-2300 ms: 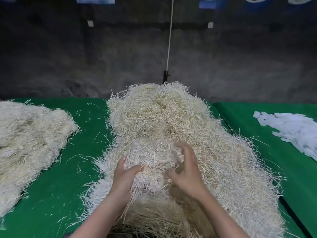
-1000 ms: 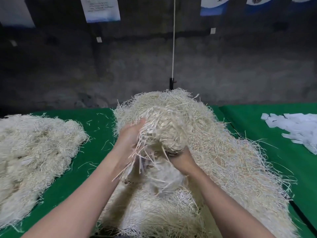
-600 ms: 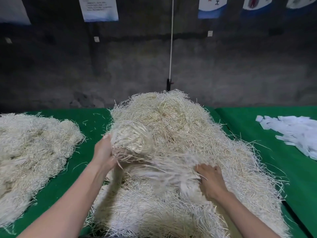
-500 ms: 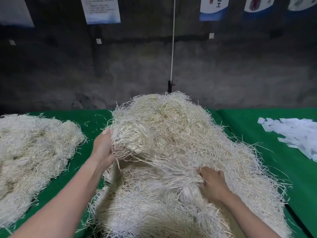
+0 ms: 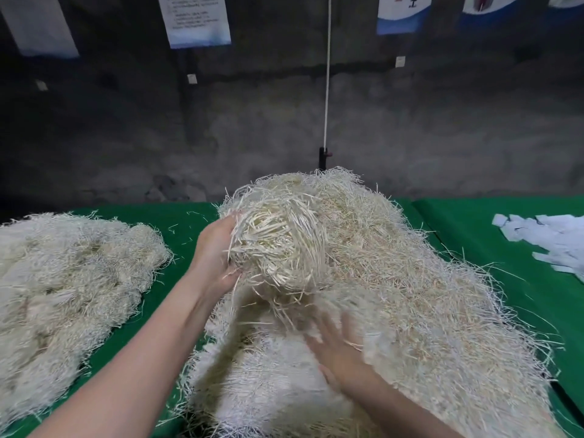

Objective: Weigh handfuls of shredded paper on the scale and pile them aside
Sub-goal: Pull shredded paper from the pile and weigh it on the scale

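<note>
A big heap of cream shredded paper (image 5: 410, 295) covers the middle of the green table (image 5: 177, 216). My left hand (image 5: 215, 251) holds a rounded clump of shredded paper (image 5: 281, 245) lifted above the heap's left side, fingers curled round its left flank. My right hand (image 5: 338, 349) is blurred, low on the heap's near side, fingers spread on the strands and holding nothing that I can see. No scale shows in view.
A second, flatter pile of shredded paper (image 5: 63, 279) lies at the left of the table. White paper slips (image 5: 550, 238) lie at the right. A seam (image 5: 436, 235) divides the green cloth. A white cord (image 5: 327, 77) hangs before the dark wall behind.
Both hands pulled a clump up out of the heap. My right hand then let go and dropped to the heap's near side. My left hand keeps the clump raised.
</note>
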